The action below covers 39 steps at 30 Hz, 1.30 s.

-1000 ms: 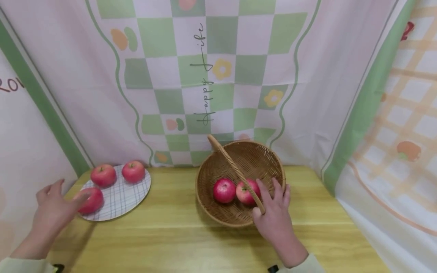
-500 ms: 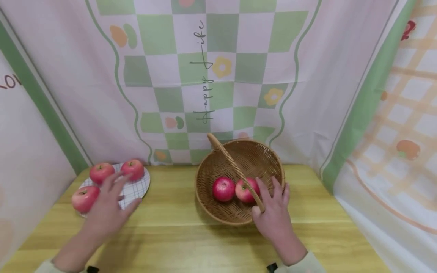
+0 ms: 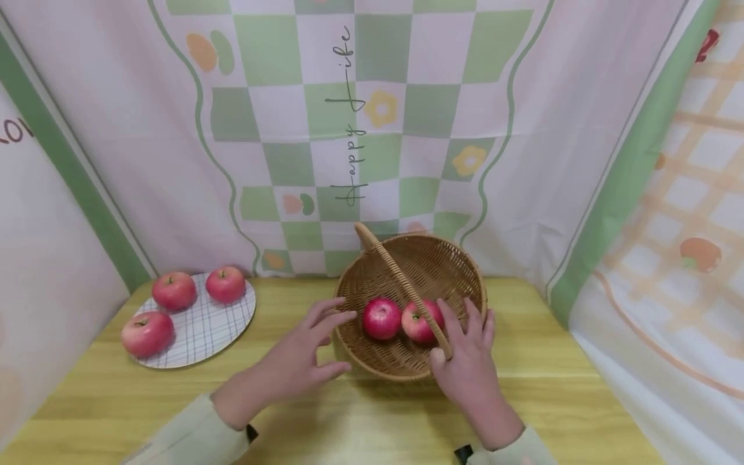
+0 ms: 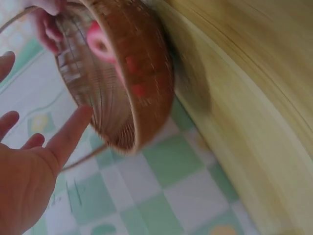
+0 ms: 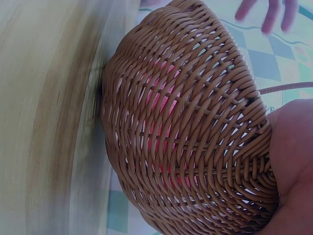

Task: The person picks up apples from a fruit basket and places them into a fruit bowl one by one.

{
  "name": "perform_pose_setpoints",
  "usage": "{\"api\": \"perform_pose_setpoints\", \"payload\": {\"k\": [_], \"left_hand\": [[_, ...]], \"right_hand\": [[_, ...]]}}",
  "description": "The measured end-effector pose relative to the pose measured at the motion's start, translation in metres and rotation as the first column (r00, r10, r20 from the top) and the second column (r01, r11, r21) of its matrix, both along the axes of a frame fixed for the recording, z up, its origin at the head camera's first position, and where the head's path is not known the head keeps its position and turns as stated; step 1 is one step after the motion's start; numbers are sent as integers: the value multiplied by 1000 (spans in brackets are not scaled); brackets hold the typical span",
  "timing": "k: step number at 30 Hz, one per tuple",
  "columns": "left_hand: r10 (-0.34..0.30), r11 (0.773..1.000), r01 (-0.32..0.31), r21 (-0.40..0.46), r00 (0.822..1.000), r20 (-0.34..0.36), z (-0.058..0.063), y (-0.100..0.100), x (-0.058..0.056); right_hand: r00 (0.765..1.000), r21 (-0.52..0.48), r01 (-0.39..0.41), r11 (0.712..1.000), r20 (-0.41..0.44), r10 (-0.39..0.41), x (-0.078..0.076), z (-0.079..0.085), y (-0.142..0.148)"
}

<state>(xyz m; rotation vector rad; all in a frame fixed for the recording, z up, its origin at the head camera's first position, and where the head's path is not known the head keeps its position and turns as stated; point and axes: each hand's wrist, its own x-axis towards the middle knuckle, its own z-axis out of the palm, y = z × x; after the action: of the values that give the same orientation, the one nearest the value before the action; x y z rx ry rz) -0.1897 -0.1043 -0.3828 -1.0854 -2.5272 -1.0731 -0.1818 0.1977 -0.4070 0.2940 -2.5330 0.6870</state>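
My left hand (image 3: 295, 359): swung from plate (image 3: 205, 332) to basket (image 3: 427, 261), fingers spread, empty | my right hand (image 3: 467, 371): pinching basket | work now centres there, plate's apples (image 3: 174, 290) untouched

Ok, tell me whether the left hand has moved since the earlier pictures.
Yes: in the head view, judged against the plate, the left hand has moved right, from the plate's left edge to the basket's left side.

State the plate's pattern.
The plate is white with a grid of thin darker lines; it shows best in the head view.
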Motion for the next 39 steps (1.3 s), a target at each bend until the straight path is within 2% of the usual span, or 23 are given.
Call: {"api": "perform_pose_setpoints", "payload": {"k": [2,5,11,16,20,23,27,30,33,39], "left_hand": [[-22,1000,21,13,998,52,0,15,-7],[-6,1000,6,4,993,115,-4,33,-21],[97,995,-90,-45,976,197,-17,58,-54],[120,991,-103,-81,960,254,-22,70,-72],[122,987,-88,-134,955,271,-27,77,-81],[125,977,-79,-200,965,230,-28,82,-85],[147,942,-93,-323,979,145,-27,87,-86],[170,916,-118,-383,980,105,-25,89,-85],[181,904,-129,-408,979,92,-24,90,-83],[165,896,-118,-429,983,75,-24,89,-82]], "right_hand": [[1000,0,0,1000,-10,0,0,0,0],[1000,3,-4,1000,-25,4,0,0,0],[1000,11,-2,1000,1,2,1,1,0],[999,19,10,1000,30,-11,2,2,0],[1000,26,6,1000,23,-7,2,3,0],[1000,25,5,1000,18,-5,2,3,-1],[1000,17,10,1000,17,-11,2,2,-2],[1000,13,11,1000,18,-12,1,2,-3],[1000,15,9,1000,14,-9,1,2,-3],[1000,19,6,1000,-16,-6,1,1,-1]]}}
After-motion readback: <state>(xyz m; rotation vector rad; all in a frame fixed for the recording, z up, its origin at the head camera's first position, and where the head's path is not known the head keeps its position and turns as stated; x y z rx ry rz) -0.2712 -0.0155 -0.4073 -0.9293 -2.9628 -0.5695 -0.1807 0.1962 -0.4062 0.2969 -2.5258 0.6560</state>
